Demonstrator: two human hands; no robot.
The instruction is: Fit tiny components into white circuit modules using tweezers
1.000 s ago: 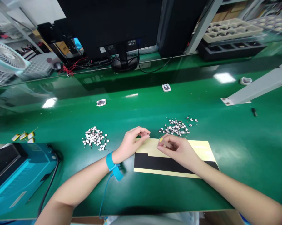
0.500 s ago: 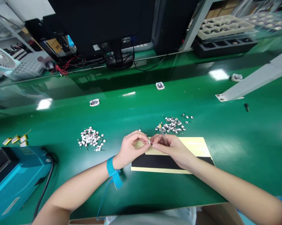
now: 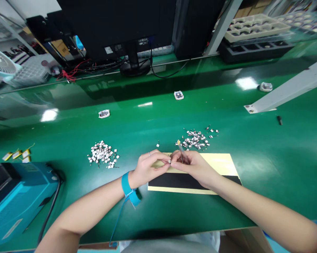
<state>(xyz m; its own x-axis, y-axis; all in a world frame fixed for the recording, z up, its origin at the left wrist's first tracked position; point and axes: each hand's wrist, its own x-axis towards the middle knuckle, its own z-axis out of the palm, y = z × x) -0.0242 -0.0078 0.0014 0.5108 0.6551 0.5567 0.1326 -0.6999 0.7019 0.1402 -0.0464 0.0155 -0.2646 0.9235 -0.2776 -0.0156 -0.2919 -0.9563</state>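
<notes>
My left hand (image 3: 151, 167), with a blue strap (image 3: 129, 189) round its wrist, pinches a small white part (image 3: 169, 162) between thumb and forefinger. Fingertips of my right hand (image 3: 191, 164) meet the same part from the right. Tweezers (image 3: 182, 151) are also held in my right hand, their yellowish end pointing up and away. Both hands are over a yellow sheet (image 3: 226, 162) with a black strip (image 3: 169, 180). One pile of small white parts (image 3: 101, 153) lies to the left, another pile (image 3: 195, 140) just beyond my right hand.
A blue machine (image 3: 24, 203) stands at the left edge, yellow-edged pieces (image 3: 17, 154) behind it. White-rimmed devices (image 3: 104, 113) are spaced across the green table (image 3: 137, 126). A metal leg (image 3: 287, 88) slants in at right. Behind are a monitor (image 3: 116, 28) and trays (image 3: 255, 28).
The small white part is now more covered by the fingertips, and my left hand has shifted slightly right, its wrist turned a little. The view has moved slightly.
</notes>
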